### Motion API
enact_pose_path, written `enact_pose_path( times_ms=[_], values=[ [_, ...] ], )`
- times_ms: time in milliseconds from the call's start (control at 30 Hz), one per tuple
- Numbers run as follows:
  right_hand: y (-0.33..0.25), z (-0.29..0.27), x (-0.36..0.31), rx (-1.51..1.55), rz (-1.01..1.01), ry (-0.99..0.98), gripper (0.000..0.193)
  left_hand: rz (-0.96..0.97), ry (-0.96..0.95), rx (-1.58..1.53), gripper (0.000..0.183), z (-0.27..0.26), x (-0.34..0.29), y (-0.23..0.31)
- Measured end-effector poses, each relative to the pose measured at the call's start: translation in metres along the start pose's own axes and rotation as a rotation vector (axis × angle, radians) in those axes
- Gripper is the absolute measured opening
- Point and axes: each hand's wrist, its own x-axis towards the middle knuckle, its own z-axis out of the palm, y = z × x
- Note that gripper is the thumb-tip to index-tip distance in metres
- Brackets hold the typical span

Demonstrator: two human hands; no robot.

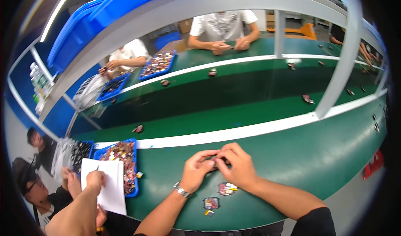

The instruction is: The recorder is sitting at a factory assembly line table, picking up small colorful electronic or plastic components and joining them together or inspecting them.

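My left hand [197,170], with a metal watch at its wrist, and my right hand [239,167] meet over the green tabletop. Between their closed fingertips is a small dark part, mostly hidden, so its kind cannot be made out. Just below my hands lies a small assembly [226,188] with reddish, white and yellow bits. A second dark-framed assembly [211,203] rests nearer to me, with a small silver-and-yellow piece [209,213] beside it.
To the left stands a blue tray [135,169] heaped with small parts; a co-worker's hand [96,179] writes on white paper [109,196] over it. A white rail [188,139] separates my table from a green belt carrying scattered parts. A grey post [340,64] rises at right. Co-workers sit opposite.
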Motion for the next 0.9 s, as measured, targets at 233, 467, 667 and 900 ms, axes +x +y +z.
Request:
enact_pose_path(
  times_ms=[233, 467, 667, 900],
  values=[
    [-0.005, -0.017, -0.004, -0.048, -0.014, 0.012, 0.015, -0.008, -0.033, 0.007, 0.024, 0.018, 0.014, -0.007],
    [-0.003, -0.006, -0.007, -0.083, -0.021, -0.039, 0.017, 0.026, -0.027, -0.026, 0.02, 0.01, 0.01, -0.019],
    [-0.006, -0.007, -0.005, 0.074, 0.231, -0.019, 0.02, 0.041, 0.003, 0.033, 0.022, 0.016, 0.009, -0.024],
    [0.005, -0.003, 0.003, 0.1, 0.161, -0.082, 0.017, 0.099, 0.106, 0.054, 0.027, 0.015, 0.005, -0.015]
  ],
)
